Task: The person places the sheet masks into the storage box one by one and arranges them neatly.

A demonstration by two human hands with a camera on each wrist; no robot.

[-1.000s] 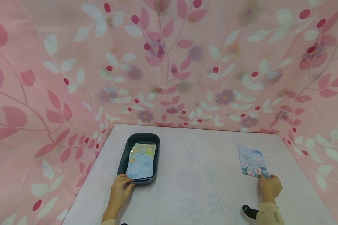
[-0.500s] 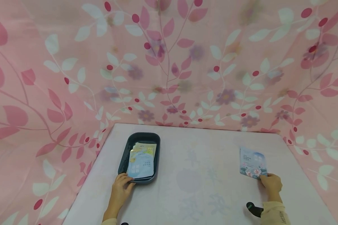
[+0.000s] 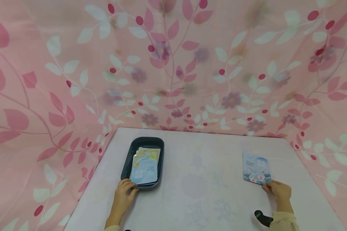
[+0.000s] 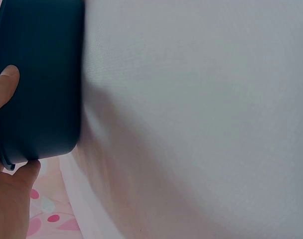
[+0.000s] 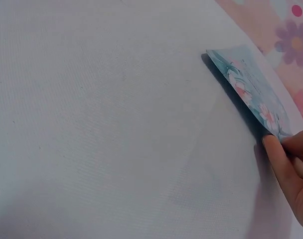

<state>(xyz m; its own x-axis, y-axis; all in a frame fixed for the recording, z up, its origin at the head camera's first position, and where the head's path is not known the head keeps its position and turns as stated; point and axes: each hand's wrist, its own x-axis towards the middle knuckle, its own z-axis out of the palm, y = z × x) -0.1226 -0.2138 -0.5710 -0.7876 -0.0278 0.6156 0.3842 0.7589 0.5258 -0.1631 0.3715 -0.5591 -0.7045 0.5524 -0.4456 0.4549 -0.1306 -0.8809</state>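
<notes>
My right hand (image 3: 280,191) pinches the near right corner of a light blue card (image 3: 256,168) printed with pink flowers, between thumb and fingers. In the right wrist view the card's (image 5: 248,89) near edge is raised, with a shadow on the cloth beneath. My left hand (image 3: 123,195) grips the near left corner of a dark blue-green tray (image 3: 128,165), thumb on its outer wall in the left wrist view. Inside the tray lie several cards or flat packets, the top one (image 3: 144,170) light blue with yellow at its upper part.
A white cloth-covered table (image 3: 196,205) lies under everything, with faint printed patterns. Pink floral curtain (image 3: 173,64) surrounds it at the back and sides. A black curved piece (image 3: 263,218) sticks out beside the right sleeve (image 3: 284,221).
The right hand has drawn the flowered card slightly left and nearer, turning it a little straighter. My left hand and the tray have stayed in place.
</notes>
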